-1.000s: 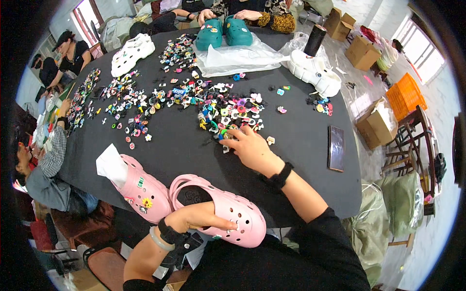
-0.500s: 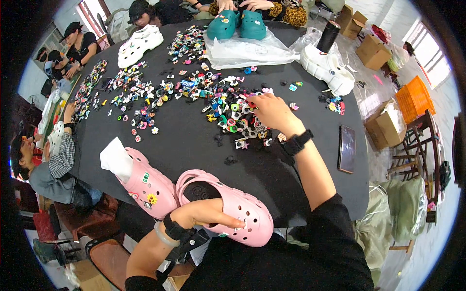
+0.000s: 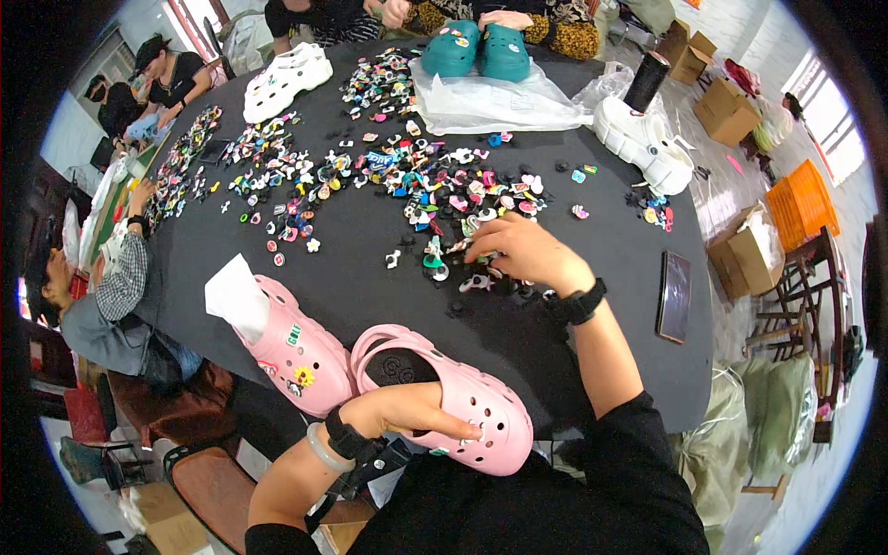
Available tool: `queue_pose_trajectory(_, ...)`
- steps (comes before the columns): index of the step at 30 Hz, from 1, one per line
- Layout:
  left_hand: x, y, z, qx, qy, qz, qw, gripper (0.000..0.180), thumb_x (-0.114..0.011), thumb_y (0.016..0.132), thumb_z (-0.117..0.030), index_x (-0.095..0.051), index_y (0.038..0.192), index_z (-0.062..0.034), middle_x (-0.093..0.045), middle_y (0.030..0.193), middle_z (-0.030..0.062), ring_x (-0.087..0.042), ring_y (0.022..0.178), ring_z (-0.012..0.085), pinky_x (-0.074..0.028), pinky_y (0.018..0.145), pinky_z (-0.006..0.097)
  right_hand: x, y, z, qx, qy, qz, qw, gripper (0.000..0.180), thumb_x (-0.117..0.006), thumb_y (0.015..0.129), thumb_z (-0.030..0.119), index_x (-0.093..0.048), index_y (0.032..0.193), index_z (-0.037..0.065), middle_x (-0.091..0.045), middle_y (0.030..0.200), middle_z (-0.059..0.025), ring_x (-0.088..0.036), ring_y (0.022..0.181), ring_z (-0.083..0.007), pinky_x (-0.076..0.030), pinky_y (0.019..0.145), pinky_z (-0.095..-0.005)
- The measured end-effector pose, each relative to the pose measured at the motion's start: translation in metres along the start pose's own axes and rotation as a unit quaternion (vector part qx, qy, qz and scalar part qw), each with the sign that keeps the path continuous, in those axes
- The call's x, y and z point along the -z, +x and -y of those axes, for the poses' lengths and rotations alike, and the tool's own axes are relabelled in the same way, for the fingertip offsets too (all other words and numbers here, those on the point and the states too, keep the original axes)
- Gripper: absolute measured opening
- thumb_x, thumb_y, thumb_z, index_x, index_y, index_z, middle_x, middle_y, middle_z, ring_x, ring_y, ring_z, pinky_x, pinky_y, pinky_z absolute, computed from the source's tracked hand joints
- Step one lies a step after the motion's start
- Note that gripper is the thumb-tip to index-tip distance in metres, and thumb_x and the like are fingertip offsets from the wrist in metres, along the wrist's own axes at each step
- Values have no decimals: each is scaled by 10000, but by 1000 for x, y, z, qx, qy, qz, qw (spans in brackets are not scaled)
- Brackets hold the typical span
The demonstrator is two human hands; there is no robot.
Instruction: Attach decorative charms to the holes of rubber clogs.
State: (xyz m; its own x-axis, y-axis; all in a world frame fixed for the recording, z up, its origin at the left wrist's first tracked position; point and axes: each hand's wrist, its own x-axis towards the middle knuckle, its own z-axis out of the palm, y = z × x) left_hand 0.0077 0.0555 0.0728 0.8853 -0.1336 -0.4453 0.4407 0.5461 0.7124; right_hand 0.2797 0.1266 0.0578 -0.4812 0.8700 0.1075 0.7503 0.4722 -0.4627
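Observation:
My left hand [image 3: 398,412] grips a pink clog [image 3: 495,416] near the table's front edge, its thumb pressed on the holed upper and the other fingers hidden. Against that clog leans a second pink clog [image 3: 319,365], with a yellow flower charm [image 3: 303,376], a green lettering charm and white paper [image 3: 239,301] stuffed in its opening. Over the near right side of a heap of colourful shoe charms [image 3: 425,199], my right hand [image 3: 532,254] is spread with bent fingers reaching among the pieces. Loose charms lie beneath those fingertips; nothing held shows.
White clogs stand far left [image 3: 287,81] and right [image 3: 643,148], the latter beside a black cylinder [image 3: 646,81]. Teal clogs [image 3: 504,54] rest on plastic wrapping [image 3: 499,104] before a co-worker. A phone [image 3: 674,296] lies at right. Other people sit around the black table [image 3: 592,407].
My right hand has shifted nearer in the charm heap, and its fingers have spread; charms there have been pushed about. My left hand keeps its hold on the clog. The view has turned slightly.

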Motion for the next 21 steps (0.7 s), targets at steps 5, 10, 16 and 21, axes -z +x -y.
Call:
queue_pose_trajectory(5, 1, 0, 1, -9, 9, 4, 1000, 485, -702, 854, -151, -535, 1285, -7, -622, 1193, 68, -574, 1070, 134, -467, 921, 291, 33, -16, -19, -107, 5, -21, 994, 197, -612, 690, -47, -708, 807, 80, -664, 899, -67, -636, 849, -261, -496, 774, -380)
queue_pose_trajectory(10, 1, 2, 1, -9, 16, 1, 1000, 492, -705, 852, -161, -534, 1288, -9, -620, 1201, 70, -572, 1082, 144, -462, 935, 293, 43, -21, -21, -191, 0, -77, 979, 356, -729, 709, 96, -659, 1057, 114, -641, 1063, -127, -639, 911, -295, -505, 799, -392)
queue_pose_trajectory(16, 1, 0, 1, -7, -1, -4, 1000, 498, -706, 851, -167, -531, 1291, -9, -620, 1203, 70, -570, 1091, 149, -456, 943, 302, 26, -13, -12, -182, -26, -12, 983, 715, -821, 574, 239, -553, 1228, 134, -614, 1098, -180, -586, 1042, -349, -481, 885, -425)
queue_pose_trajectory(21, 0, 0, -3, 22, 36, -4, 999, 463, -686, 867, -157, -539, 1283, -14, -625, 1194, 68, -573, 1079, 138, -468, 920, 297, 18, -2, -14, -121, 38, 8, 992, 676, -798, 623, 245, -551, 1241, 128, -599, 1061, -172, -597, 979, -361, -484, 858, -413)
